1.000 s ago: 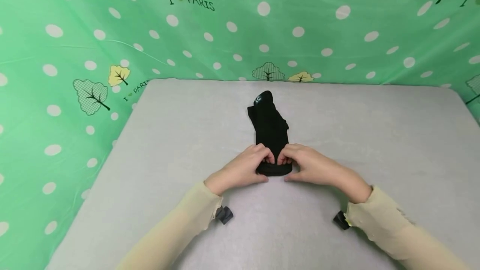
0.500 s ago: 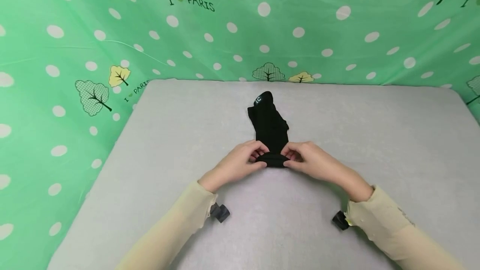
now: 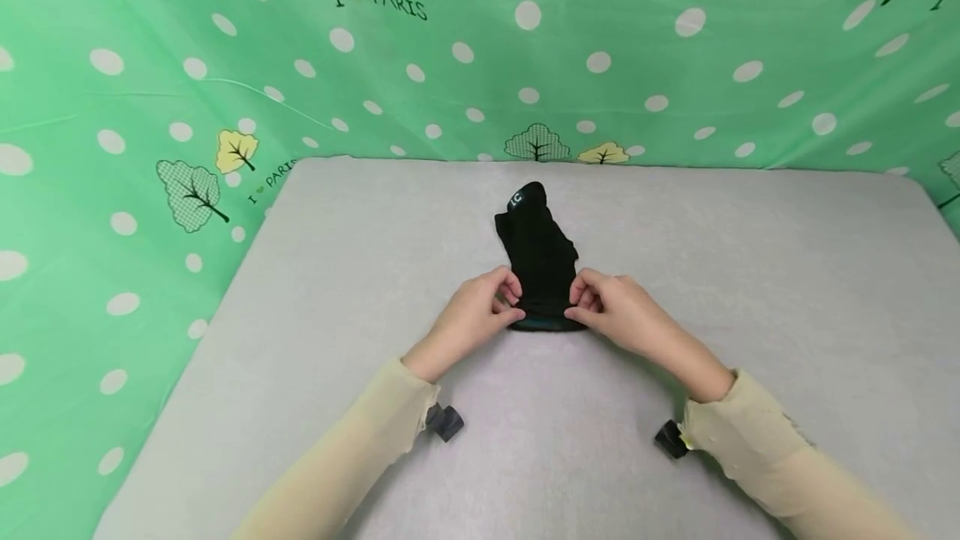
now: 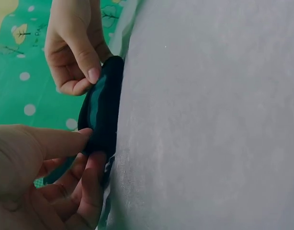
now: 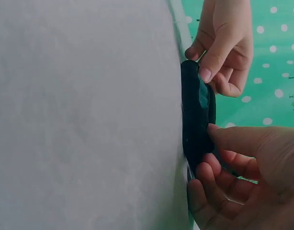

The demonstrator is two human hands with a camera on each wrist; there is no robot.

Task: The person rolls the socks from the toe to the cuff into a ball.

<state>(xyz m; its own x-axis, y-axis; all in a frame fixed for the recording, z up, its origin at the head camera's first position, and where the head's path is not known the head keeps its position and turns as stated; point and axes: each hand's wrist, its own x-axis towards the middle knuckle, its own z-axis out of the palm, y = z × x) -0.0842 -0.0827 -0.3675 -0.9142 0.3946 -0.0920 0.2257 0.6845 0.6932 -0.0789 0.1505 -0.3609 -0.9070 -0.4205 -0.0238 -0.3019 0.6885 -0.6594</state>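
Note:
Black socks (image 3: 538,244) lie lengthwise on the grey tabletop, with pale lettering near their far end. Their near end is folded over into a thick roll (image 3: 546,322). At the left end of this roll my left hand (image 3: 483,307) pinches the fabric between thumb and fingers. My right hand (image 3: 622,311) pinches the opposite end in the same way. Seen from the left wrist, the roll (image 4: 106,108) stands up off the table as a dark band with thumbs on its near side. In the right wrist view, the fingertips behind the roll (image 5: 195,110) are partly hidden.
The grey-covered table (image 3: 375,232) extends around the socks on all sides. A green polka-dot cloth (image 3: 480,48) with printed trees hangs behind it and at the left. Small black wrist devices (image 3: 446,422) show under both pale sleeves (image 3: 352,440).
Both hands have moved slightly away from the body, rolling the near end of the socks forward. The fingers went from curled over the fold to pinching its two ends. The far end stayed put.

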